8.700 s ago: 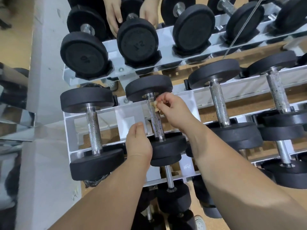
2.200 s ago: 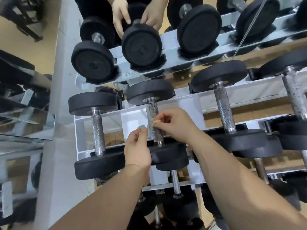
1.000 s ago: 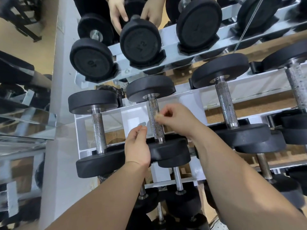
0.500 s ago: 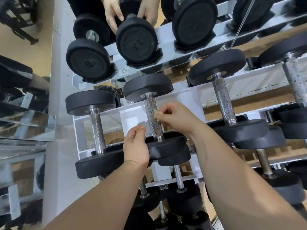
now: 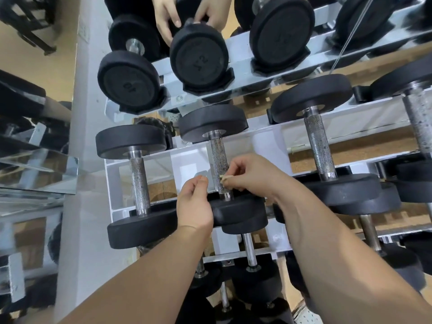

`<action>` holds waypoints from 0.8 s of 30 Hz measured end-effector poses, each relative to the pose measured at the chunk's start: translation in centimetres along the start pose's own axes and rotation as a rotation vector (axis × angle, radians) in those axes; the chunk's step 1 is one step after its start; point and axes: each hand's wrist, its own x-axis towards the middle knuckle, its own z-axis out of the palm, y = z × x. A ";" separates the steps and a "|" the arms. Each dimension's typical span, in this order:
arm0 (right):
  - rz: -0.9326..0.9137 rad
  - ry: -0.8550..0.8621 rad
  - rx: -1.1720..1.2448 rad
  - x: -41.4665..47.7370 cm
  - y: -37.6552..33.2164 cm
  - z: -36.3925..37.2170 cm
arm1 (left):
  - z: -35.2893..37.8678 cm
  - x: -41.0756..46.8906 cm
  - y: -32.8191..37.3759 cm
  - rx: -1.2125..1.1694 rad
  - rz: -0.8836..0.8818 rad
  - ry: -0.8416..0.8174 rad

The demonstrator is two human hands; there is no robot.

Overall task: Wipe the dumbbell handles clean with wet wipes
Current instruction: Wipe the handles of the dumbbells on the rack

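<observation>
Nearest, the left hand (image 5: pixel 195 204) sits at 7 o'clock of centre. Its fingers are curled against the left rim of the near head of a black round-headed dumbbell (image 5: pixel 236 210); I cannot tell whether they grip it. At its 2 o'clock, the right hand (image 5: pixel 253 176) pinches a small crumpled yellowish wet wipe (image 5: pixel 224 177) between thumb and curled fingers. The wipe is pressed to the right side of the dumbbell's knurled steel handle (image 5: pixel 217 157), close to the near head. The dumbbell lies across a white metal rack (image 5: pixel 187 161), handle pointing to 12 o'clock. A second black dumbbell (image 5: pixel 138 181) rests at its 9 o'clock, a third black dumbbell (image 5: pixel 319 148) at 3 o'clock. Farthest, at 12 o'clock, two more hands (image 5: pixel 167 22) flank a black dumbbell head (image 5: pixel 198 59).
</observation>
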 end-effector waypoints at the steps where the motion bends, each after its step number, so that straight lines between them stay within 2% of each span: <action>1: -0.014 0.060 0.024 0.3 -0.1 0.3 | 0.0 0.0 0.0 -0.002 -0.001 0.000; 4: -0.136 0.335 0.125 2.8 -1.0 1.6 | 0.1 -0.1 0.1 0.000 -0.008 0.002; 6: -0.247 0.482 0.032 3.8 -1.7 2.2 | 0.2 -0.1 0.2 -0.004 -0.016 0.004; 7: -0.301 0.502 -0.054 3.7 -1.7 2.2 | 0.2 -0.1 0.1 -0.004 -0.014 0.004; 10: -0.448 0.381 -0.354 2.0 -0.5 1.7 | 0.4 -0.1 -0.2 0.057 0.034 0.013; 12: -0.471 0.272 -0.446 1.2 -0.3 1.0 | 0.6 -0.1 -0.3 0.074 0.061 0.027; 13: -0.488 0.272 -0.493 1.4 -0.7 0.6 | 0.7 -0.1 -0.4 0.077 0.070 0.029; 15: -0.516 0.361 -0.570 2.4 -2.2 0.3 | 0.6 -0.2 -0.3 0.109 0.068 0.015; 18: -0.455 0.520 -0.649 3.8 -3.5 1.2 | 0.2 -0.4 0.1 0.134 0.053 -0.009; 20: -0.431 0.525 -0.688 3.5 -3.2 2.1 | 0.0 -0.3 0.2 0.138 0.044 -0.020; 22: -0.412 0.387 -0.735 2.4 -3.2 2.2 | 0.0 -0.4 0.3 0.154 0.042 -0.031; 24: -0.274 0.143 -0.779 1.0 -3.6 1.5 | -0.1 -0.6 0.5 0.173 0.053 -0.049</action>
